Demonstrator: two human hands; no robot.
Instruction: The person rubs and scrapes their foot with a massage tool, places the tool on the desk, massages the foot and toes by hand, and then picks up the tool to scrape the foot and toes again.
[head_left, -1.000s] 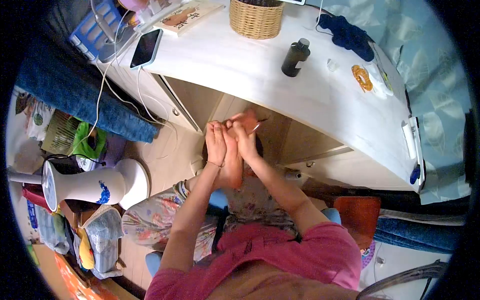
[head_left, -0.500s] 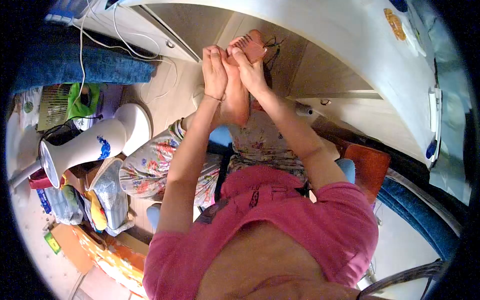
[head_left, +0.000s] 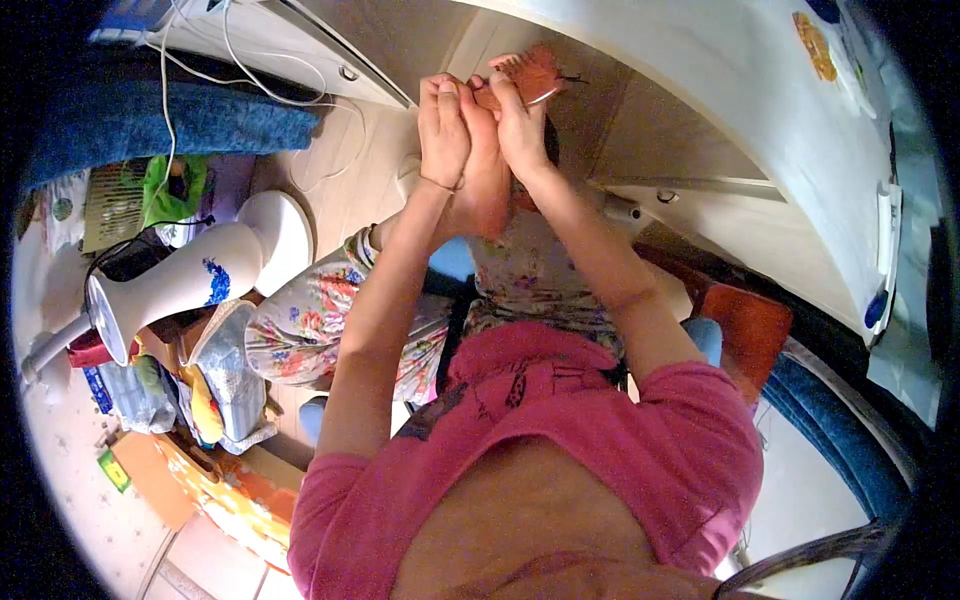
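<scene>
A bare foot [head_left: 484, 190], raised over the lap, shows its sole. My left hand [head_left: 442, 135] is closed round the toe end of that foot, fingers bent. Beside it, my right hand [head_left: 521, 130] grips a reddish-brown flat comb [head_left: 537, 78] with teeth and a dark cord at its far side. The comb lies against the top of the foot near the toes. The toes are mostly hidden by the hands. Floral trousers [head_left: 300, 335] cover the legs below.
A pale desk edge [head_left: 700, 100] curves across the front and right. To the left stand a white fan-like stand [head_left: 180, 280], a blue cushion [head_left: 230, 120] and white cables [head_left: 350, 130]. Bags [head_left: 235, 370] lie lower left. A brown chair part [head_left: 745, 330] sits at right.
The comb has turned and its teeth now point more up and away; the right hand has shifted with it. The left hand stays on the foot. The whole view has shifted slightly.
</scene>
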